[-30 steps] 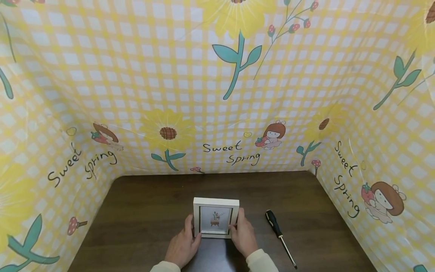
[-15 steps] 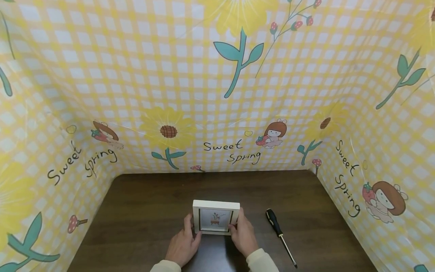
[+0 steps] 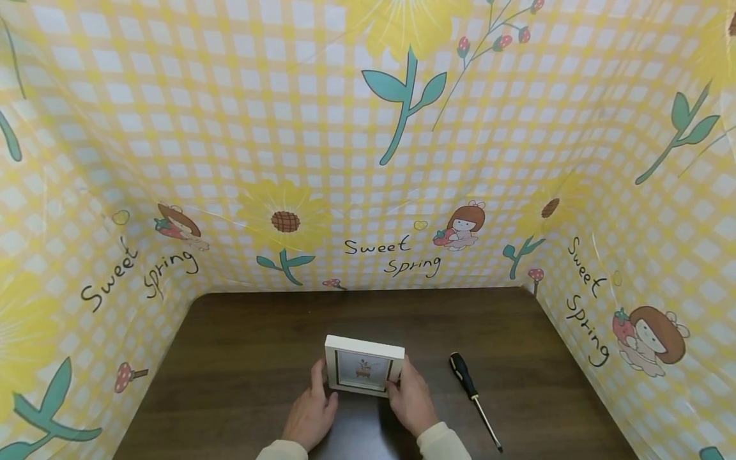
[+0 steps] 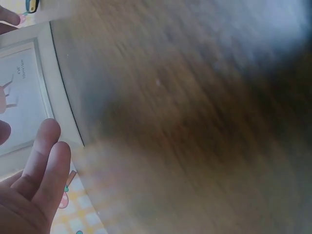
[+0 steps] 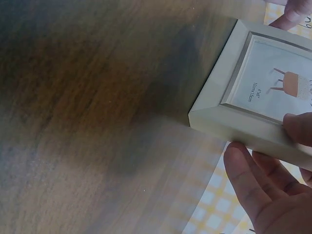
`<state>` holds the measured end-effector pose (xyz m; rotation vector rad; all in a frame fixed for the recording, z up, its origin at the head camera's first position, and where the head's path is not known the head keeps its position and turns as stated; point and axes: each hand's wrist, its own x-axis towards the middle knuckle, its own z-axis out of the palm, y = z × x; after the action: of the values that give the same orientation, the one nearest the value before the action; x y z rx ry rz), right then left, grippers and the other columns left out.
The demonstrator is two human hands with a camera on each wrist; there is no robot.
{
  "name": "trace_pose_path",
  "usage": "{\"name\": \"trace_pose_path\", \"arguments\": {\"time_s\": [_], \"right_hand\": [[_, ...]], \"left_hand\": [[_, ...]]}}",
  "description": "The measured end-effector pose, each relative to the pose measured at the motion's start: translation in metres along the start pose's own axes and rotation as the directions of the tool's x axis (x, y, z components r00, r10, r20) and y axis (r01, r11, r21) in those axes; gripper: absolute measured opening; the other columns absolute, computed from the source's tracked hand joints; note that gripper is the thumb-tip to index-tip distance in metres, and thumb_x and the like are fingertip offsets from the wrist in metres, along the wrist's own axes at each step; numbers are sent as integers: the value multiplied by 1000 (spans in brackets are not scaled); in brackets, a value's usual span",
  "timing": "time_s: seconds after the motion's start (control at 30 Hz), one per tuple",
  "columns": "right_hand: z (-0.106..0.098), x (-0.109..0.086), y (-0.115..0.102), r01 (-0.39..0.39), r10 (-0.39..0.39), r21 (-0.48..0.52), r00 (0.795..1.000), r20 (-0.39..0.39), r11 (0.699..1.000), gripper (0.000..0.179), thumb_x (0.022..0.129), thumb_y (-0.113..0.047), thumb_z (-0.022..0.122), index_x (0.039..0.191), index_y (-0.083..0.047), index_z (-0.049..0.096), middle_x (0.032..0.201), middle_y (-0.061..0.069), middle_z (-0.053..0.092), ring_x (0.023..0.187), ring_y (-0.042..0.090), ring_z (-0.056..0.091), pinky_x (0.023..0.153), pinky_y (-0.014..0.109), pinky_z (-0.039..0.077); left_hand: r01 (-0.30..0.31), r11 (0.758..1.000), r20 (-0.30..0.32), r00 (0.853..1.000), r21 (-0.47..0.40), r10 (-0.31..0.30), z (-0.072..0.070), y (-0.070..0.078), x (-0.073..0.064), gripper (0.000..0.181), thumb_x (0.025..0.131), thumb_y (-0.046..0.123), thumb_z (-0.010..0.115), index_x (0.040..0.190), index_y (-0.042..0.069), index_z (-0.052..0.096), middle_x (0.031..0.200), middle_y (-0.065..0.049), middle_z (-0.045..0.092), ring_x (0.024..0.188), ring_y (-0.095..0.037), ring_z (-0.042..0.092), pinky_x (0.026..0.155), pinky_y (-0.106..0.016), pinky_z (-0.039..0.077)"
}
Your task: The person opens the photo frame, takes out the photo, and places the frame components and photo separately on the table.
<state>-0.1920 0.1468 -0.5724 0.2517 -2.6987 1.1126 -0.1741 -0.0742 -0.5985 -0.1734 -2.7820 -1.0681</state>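
Note:
A white picture frame (image 3: 332, 367) stands upright, leaning back and slightly slanted, in the middle of the head view. Behind its front is a print of a potted plant on a small legged stand. My right hand (image 3: 413, 397) grips the frame's right side, thumb on the front and fingers along the outer side, as the right wrist view shows. My left hand (image 3: 310, 409) is at the left side with fingers extended; its thumb is off the frame's front. In the left wrist view two straight fingers (image 4: 57, 163) overlap the frame's corner.
A screwdriver (image 3: 463, 377) with a black handle lies to the right of my right hand on the dark wooden table (image 3: 241, 338). Yellow checked cloth (image 3: 379, 191) with flower prints walls the table at the back and both sides.
The frame has leaned further back and turned, its right end now lower than its left. My left thumb has come away from the frame's front. The right hand keeps its grip.

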Motion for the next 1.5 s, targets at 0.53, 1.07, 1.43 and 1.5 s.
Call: {"name": "trace_pose_path", "arguments": {"time_s": [0.53,1.07,1.43,1.5], "right_hand": [[2,-15,-3,105,-107,18,989,102,994,37,89,-14,76,122,-8,59,95,4,70,75,6,64,62,26,54],[7,-23,-18,172,-169,-11,977,128,985,40,90,-28,79,121,-8,61,94,-1,67,75,9,62,61,25,50],[11,-27,-21,192,-193,21,965,178,981,34,95,-37,70,117,-15,58,100,-5,66,85,6,61,68,30,51],[11,-27,-21,181,-182,23,964,193,983,31,96,-40,67,115,-16,58,98,-7,64,84,6,60,67,30,51]], "left_hand": [[101,990,145,986,-97,-86,-1,8,8,113,92,17,71,159,20,-20,115,-22,69,91,-25,70,72,-47,52],[-5,995,301,953,-97,34,2,16,1,108,93,22,69,161,15,-15,164,-29,2,66,-26,63,62,-44,51],[-129,985,263,952,-112,154,2,17,1,110,85,17,74,164,24,-3,144,-16,43,100,-26,62,77,-42,52],[-125,985,285,946,-121,155,2,17,0,113,84,20,75,163,26,-6,141,-14,44,102,-26,62,79,-43,51]]}}
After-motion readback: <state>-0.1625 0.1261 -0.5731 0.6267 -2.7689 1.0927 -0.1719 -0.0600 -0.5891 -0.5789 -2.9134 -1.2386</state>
